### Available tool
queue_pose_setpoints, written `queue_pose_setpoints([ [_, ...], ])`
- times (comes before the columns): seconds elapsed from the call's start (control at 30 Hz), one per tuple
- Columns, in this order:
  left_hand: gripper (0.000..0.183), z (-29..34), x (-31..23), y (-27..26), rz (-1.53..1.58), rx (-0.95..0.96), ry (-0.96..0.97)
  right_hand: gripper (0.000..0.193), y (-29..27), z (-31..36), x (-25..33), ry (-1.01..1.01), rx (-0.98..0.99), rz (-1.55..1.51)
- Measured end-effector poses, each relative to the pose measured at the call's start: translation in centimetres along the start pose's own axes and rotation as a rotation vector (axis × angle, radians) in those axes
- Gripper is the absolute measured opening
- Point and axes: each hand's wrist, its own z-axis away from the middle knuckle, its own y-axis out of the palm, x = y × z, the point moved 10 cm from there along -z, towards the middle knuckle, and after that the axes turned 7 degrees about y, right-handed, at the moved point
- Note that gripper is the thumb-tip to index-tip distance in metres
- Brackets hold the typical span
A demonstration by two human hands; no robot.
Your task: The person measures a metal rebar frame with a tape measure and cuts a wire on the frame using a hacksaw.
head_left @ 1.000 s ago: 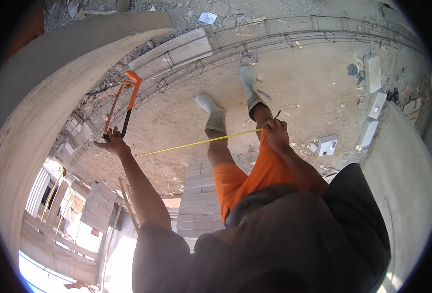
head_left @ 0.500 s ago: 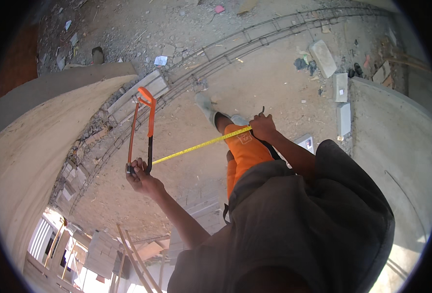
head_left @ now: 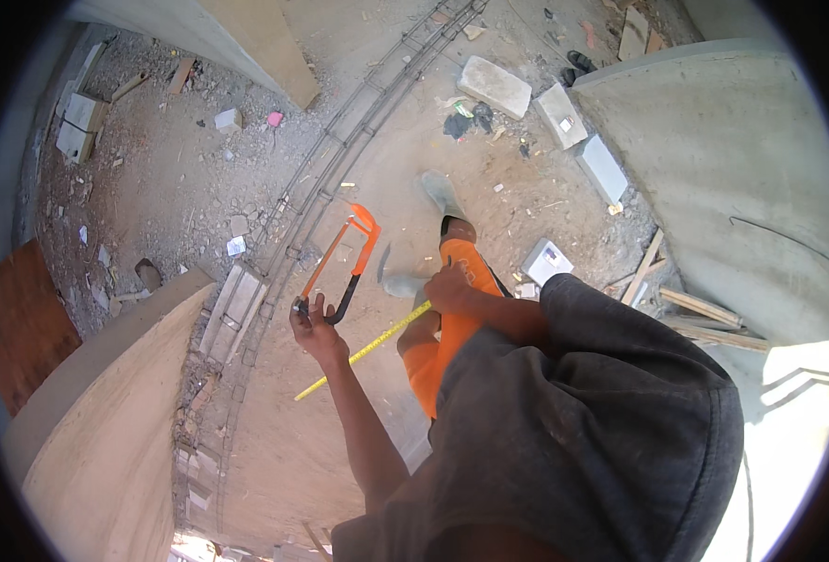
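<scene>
An orange and black hacksaw [head_left: 367, 245] is gripped near its black end by my left hand [head_left: 316, 328], its orange end pointing away from me. My right hand [head_left: 450, 288] is closed in front of my orange-clad leg. From it a yellow tape measure [head_left: 391, 334] stretches down to the left, passing behind my left forearm. The tape's far end hangs beyond that forearm, apart from the left hand. Whatever part of the tape lies inside my right fist is hidden.
A long rebar cage [head_left: 358, 122] crosses the ground ahead. Concrete blocks [head_left: 495, 86] lie along the right, near a curved wall [head_left: 733, 159]. Another curved wall [head_left: 124, 403] rises at the left. Wooden boards [head_left: 704, 309] and a white box [head_left: 545, 262] are at the right.
The view has swung to the left. My hands have come closer together, and the tape's left end, before at the left hand, now hangs below it. The hacksaw stays in my left hand.
</scene>
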Motion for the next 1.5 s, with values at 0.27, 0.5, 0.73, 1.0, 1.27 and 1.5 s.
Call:
queue_pose_setpoints([
  [0.27, 0.034, -0.9, 10.4, 26.9, -0.192, 0.271, -0.109, 0.023, 3.0, -4.0, -13.3, -0.017, 0.115, -0.21],
  [0.5, 0.029, -1.2, 17.6, 51.3, -0.034, 0.314, -0.297, 0.02, 3.1, -6.2, -25.9, 0.002, -0.039, -0.408],
  [0.73, 0.039, 1.1, 24.2, 73.7, 0.209, 0.321, -0.56, 0.019, 2.5, -6.5, -35.4, 0.143, -0.09, -0.792],
  [1.0, 0.06, -0.6, 21.6, 74.1, -0.733, 0.522, 0.219, 0.026, 0.3, -9.6, -37.1, 0.126, -0.143, -0.866],
  [1.27, 0.048, 13.7, 16.5, 46.6, -0.29, 0.895, -0.701, 0.026, -1.1, -10.7, -40.5, 0.071, -0.039, -0.468],
  [1.5, 0.055, 9.4, 25.7, 31.1, 0.059, 0.022, -0.74, 0.023, -8.1, -14.7, -36.4, -0.081, -0.026, -0.118],
])
